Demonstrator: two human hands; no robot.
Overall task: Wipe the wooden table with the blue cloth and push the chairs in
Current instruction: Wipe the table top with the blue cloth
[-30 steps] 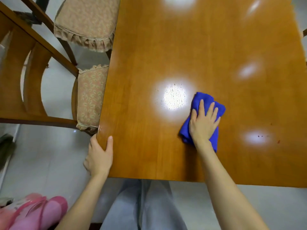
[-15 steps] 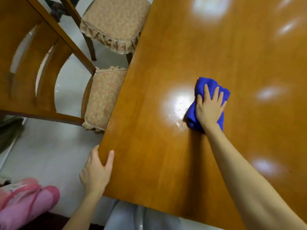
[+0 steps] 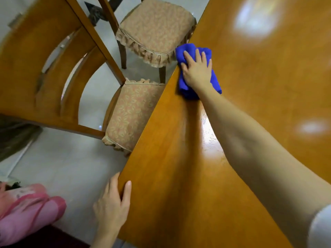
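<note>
The glossy wooden table (image 3: pixel 259 97) fills the right of the head view. A folded blue cloth (image 3: pixel 186 51) lies at the table's left edge, and my right hand (image 3: pixel 197 68) presses flat on it with straight fingers. My left hand (image 3: pixel 112 206) rests on the table's near left corner, thumb on top, fingers over the edge. Two wooden chairs stand left of the table: the near chair (image 3: pixel 130 115) has its cushioned seat partly under the edge, the far chair (image 3: pixel 154 31) sits just beside it.
The near chair's curved slatted back (image 3: pixel 44 68) fills the upper left. A pink bag (image 3: pixel 26 215) lies on the pale tiled floor (image 3: pixel 71 167) at the lower left. A dark mat edge shows at the bottom left.
My right hand has slid the cloth from the table's middle forward and left to its left edge. The left hand stays on the corner. The view has swung left.
</note>
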